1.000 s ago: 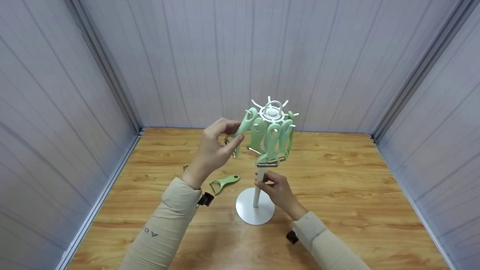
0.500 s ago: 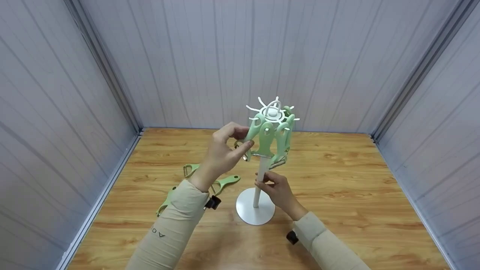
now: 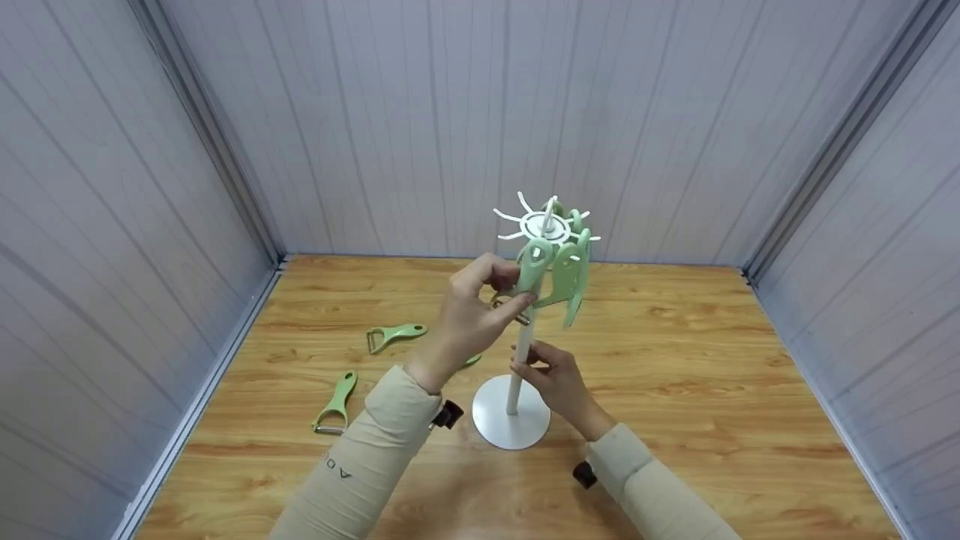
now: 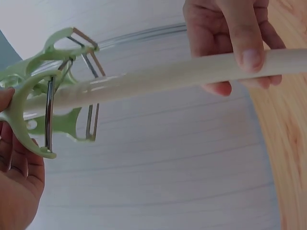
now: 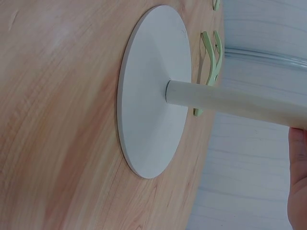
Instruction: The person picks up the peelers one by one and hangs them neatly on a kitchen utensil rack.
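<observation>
A white stand with a spoked hook ring (image 3: 535,225) carries several green peelers. In the head view my left hand (image 3: 476,311) pinches the handle of one peeler (image 3: 534,270), whose hole is over a front hook. Other hanging peelers (image 3: 568,274) sit to its right and behind. Lower down, my right hand (image 3: 559,382) grips the white pole (image 3: 517,390) between thumb and fingers. The left wrist view shows the held peeler's metal blade (image 4: 49,115) beside the pole, with more peelers around it. The stand's round base (image 5: 153,120) rests flat on the table.
Left of the stand, two green peelers, one farther back (image 3: 397,332) and one nearer (image 3: 341,394), lie on the wooden table (image 3: 712,390). Another peeler (image 3: 471,361) is mostly hidden behind my left forearm. Panelled walls (image 3: 480,127) enclose the back and sides.
My left hand has moved right and slightly down with the peeler, and the hook ring has turned, carrying the hanging peelers round to the right. My right hand has stayed on the pole.
</observation>
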Demonstrator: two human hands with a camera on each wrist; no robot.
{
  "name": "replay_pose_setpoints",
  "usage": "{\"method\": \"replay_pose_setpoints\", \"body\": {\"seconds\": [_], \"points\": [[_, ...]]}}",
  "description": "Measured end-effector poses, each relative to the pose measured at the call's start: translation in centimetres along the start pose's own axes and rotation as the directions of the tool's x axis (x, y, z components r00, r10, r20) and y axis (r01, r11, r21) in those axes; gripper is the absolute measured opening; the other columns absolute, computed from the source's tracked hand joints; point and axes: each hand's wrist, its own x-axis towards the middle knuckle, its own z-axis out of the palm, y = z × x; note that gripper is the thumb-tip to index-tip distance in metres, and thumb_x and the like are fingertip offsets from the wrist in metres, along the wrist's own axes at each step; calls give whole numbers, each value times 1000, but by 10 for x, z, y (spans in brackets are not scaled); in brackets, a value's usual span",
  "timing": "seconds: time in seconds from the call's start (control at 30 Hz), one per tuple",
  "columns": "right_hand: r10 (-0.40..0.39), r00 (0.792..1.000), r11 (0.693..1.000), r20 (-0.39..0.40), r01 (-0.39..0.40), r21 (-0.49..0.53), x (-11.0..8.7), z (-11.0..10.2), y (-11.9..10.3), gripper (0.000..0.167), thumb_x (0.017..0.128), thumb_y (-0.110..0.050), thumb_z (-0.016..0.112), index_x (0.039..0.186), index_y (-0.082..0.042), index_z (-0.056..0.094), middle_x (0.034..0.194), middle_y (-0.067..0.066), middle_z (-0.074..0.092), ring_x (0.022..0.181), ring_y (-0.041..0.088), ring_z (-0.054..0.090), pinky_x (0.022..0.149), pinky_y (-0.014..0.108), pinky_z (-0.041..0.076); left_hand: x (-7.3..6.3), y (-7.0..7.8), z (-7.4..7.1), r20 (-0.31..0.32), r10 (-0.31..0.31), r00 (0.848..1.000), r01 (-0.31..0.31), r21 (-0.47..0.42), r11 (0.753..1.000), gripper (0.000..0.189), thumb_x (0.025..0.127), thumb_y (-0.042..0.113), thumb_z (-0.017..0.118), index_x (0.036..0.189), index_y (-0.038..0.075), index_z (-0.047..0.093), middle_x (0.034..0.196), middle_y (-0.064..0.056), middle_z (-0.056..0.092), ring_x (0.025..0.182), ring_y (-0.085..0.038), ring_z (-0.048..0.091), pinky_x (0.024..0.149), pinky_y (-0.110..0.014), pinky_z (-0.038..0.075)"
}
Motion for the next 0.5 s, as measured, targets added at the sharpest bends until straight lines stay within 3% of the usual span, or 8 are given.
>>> {"method": "replay_pose_setpoints", "body": {"seconds": [0.23, 0.5], "points": [[-1, 1000, 1000, 4, 1, -27, 1, 0, 0, 19, 102, -2, 74, 119, 6, 74, 102, 23, 77, 91, 3, 71, 80, 27, 66, -3, 0, 5, -29, 8, 1000, -8, 16, 1000, 25, 93, 5, 86, 112, -1, 70, 99, -11, 74, 89, -17, 66, 81, -29, 56], [-6, 1000, 1000, 19, 6, -18, 1, -1, 0, 12, 102, -2, 74, 111, 5, 72, 100, 23, 75, 91, 2, 70, 82, 26, 65, -9, -3, -3, 9, 20, 1000, -21, 11, 1000, 28, 94, 9, 87, 116, -1, 72, 105, -12, 75, 96, -22, 70, 86, -33, 58]]}}
